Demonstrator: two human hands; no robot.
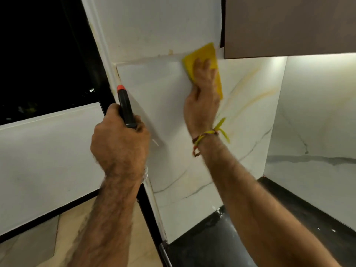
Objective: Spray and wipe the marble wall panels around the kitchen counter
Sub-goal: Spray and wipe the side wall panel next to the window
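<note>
Up top, marble panel (169, 105) had a yellow cloth (207, 54) flat on it, just under the cabinet (289, 26). R hand (202, 97) pressed it w/ fingers spread. L hand (119, 143) gripped spray bottle (125, 106) beside it, above the counter (212, 243).

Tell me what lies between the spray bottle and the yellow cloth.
Only bare marble panel lies between the spray bottle and the yellow cloth in the head view.
</note>
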